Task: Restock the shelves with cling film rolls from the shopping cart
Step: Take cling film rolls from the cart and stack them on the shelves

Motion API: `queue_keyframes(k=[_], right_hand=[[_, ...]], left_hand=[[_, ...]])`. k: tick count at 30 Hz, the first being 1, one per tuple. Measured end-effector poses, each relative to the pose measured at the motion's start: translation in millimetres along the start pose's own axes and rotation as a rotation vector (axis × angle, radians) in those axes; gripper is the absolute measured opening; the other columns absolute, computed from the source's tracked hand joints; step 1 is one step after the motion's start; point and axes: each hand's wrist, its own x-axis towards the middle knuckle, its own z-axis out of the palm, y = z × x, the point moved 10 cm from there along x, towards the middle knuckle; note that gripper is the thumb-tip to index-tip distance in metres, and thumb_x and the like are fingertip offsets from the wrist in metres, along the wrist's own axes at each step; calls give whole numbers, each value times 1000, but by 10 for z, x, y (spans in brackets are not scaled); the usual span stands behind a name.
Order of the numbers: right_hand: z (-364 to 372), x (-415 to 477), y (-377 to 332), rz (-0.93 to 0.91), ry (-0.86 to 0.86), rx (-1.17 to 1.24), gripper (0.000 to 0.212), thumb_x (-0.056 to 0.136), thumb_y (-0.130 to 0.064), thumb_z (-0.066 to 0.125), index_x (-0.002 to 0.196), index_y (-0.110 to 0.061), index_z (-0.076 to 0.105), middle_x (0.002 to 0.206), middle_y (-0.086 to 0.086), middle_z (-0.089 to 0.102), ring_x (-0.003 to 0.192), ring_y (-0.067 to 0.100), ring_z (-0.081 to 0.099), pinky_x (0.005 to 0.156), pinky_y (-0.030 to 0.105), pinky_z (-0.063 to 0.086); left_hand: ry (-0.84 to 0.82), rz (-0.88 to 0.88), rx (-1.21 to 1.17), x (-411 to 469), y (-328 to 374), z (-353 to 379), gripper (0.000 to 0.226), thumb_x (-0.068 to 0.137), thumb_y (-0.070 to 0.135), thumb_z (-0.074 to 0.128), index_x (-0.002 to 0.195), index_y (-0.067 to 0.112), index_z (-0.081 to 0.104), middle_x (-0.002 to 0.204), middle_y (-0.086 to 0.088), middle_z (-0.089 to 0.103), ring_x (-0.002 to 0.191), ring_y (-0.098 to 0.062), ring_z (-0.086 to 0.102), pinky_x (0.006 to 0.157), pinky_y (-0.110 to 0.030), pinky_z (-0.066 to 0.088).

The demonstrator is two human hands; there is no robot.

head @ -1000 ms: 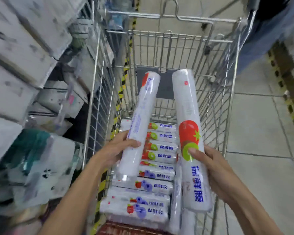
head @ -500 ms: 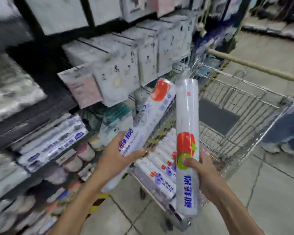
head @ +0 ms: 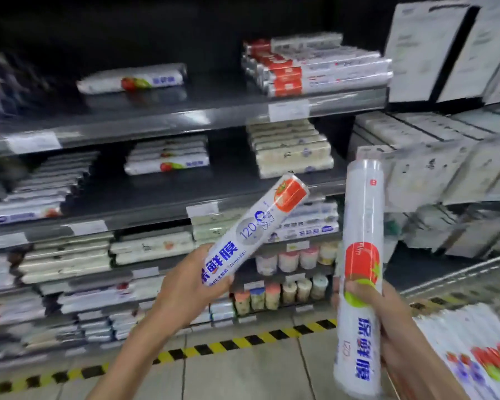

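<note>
I've 2 rolls: L hand (head: 191,287) wraps tilted roll (head: 254,226), R hand (head: 393,321) wraps upright roll (head: 361,269). Upper shelf (head: 156,122): 1 lone roll (head: 130,79), open room beside it.

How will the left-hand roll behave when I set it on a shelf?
Probably stiff: the left-hand roll sticks out straight though the left hand grips only its lower end. Round and glossy-wrapped, it may roll or slip on the flat shelf.

Glossy plastic-wrapped rolls (head: 362,272), matt shelves (head: 162,122)
</note>
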Motion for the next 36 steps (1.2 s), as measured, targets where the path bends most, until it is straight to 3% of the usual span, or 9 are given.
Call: queue_keyframes(k=[4,7,11,13,17,20,25,29,36], right_hand=[[1063,88,246,46,-76,-41,98,12,-34,88,100,-4,57,62,13,66,49,25,63,46,33,53],[1676,193,451,85,-121,-63,89,28,-25,88,107,-2,56,66,15,66,51,26,64,49,34,54],[2228,437,590,117,-140,-132,106,10,-40,90,104,-3,59,73,19,68,57,29,65,51,34,53],[2448,631,582,101,-161,-162,103,12,-41,91,103,-4,61,77,21,69,60,30,66,53,34,53],[2791,1144,549,101,-163,-169,66,51,-18,85,108,-3,57,74,19,70,58,28,66,55,35,55],[2946,1557,576,95,-120,-192,75,39,-29,87,105,-8,57,72,16,70,56,26,66,52,33,54],[3111,2073,588,51,-48,-167,66,51,-26,87,105,-4,56,68,14,70,55,25,66,51,32,53],[3166,2353,642,23,-6,-156,100,18,-46,91,103,-3,58,77,22,69,62,30,65,56,36,53],[3373,2745,665,-28,-26,-92,79,33,-32,91,100,-4,60,77,19,69,66,28,65,56,36,55]], left_hand=[[138,-100,82,-187,-798,-866,60,58,43,79,106,37,44,98,11,63,79,-13,61,72,-35,50],[191,-109,305,-167,-1184,-1328,64,64,39,78,121,36,48,110,12,56,94,-13,58,72,-29,44],[198,-95,530,139,-1576,-1620,58,71,44,73,122,27,51,114,6,56,105,-16,53,74,-28,39],[193,-122,594,408,-1764,-1696,58,74,45,70,122,25,46,111,3,62,103,-19,57,72,-30,38],[215,-90,651,1178,-2074,-1773,62,78,58,62,122,21,40,107,1,65,98,-23,62,64,-30,32],[215,-27,682,1854,-2323,-1746,72,76,66,58,125,17,41,111,-4,61,101,-25,59,76,-33,38],[146,41,773,2816,-2692,-1602,64,89,59,46,130,11,39,122,-14,53,111,-30,50,88,-39,33],[99,152,754,3337,-2782,-1399,60,94,49,42,136,7,31,129,-18,46,114,-32,45,91,-40,30],[149,258,734,3828,-2778,-1158,56,97,36,44,140,5,26,127,-20,43,113,-33,41,95,-41,26]])
